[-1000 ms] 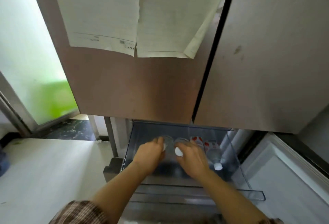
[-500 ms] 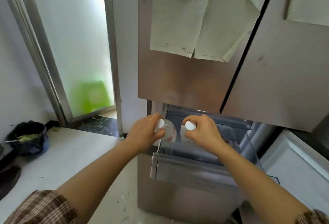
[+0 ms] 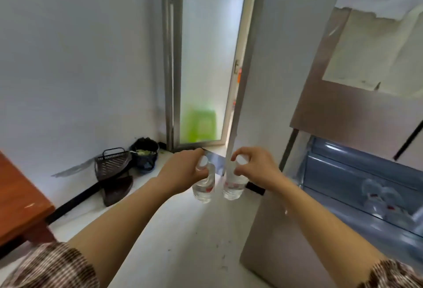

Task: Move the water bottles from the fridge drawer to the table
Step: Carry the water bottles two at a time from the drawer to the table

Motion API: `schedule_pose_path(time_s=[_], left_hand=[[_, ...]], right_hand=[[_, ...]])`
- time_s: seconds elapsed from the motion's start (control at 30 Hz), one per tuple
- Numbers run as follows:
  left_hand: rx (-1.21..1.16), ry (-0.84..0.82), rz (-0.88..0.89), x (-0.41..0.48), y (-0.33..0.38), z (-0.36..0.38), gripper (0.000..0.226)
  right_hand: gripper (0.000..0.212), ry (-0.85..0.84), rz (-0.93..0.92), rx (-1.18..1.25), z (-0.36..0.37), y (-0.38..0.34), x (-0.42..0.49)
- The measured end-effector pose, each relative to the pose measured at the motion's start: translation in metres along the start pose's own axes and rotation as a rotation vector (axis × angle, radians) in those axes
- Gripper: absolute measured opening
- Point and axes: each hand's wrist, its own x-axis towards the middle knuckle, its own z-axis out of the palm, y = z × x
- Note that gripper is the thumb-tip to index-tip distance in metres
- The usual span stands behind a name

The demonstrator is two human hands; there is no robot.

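Observation:
My left hand [image 3: 183, 173] grips a clear water bottle [image 3: 203, 190] by its white-capped neck, and the bottle hangs below my fingers. My right hand [image 3: 256, 166] holds a second clear bottle [image 3: 233, 189] the same way, close beside the first. Both bottles hang over the white floor, left of the fridge. At the right, the fridge drawer [image 3: 343, 173] stands pulled out, with more clear bottles [image 3: 380, 198] lying inside. A corner of the wooden table [image 3: 20, 200] shows at the far left.
A dark dustpan [image 3: 112, 166] and a black bag of rubbish [image 3: 145, 152] sit on the floor by the wall. A frosted glass door [image 3: 206, 58] stands behind my hands. The fridge door [image 3: 366, 104] with papers on it fills the upper right.
Both hands have lifted a bottle each out of the drawer and carried them left, away from the fridge. My view has swung left, bringing the table corner into sight.

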Motion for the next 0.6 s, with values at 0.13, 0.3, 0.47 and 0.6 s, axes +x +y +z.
schedule_pose_path(time_s=[0.13,0.3,0.47,0.6], left_hand=[[0.103,-0.040,-0.154,-0.059,-0.069,-0.034,0.025],[0.170,-0.037,-0.354,-0.121,-0.148,-0.082,0.026],[0.254,0.036,-0.543,-0.174,-0.225,-0.131,0.022],[0.277,0.067,-0.663,-0.209,-0.286,-0.171,0.021]], right_hand=[[0.028,-0.177,-0.088,0.015,0.077,-0.058,0.007],[0.026,-0.344,-0.234,-0.003,0.161,-0.136,0.025],[0.022,-0.464,-0.384,0.010,0.239,-0.218,0.047],[0.021,-0.574,-0.497,0.040,0.302,-0.287,0.067]])
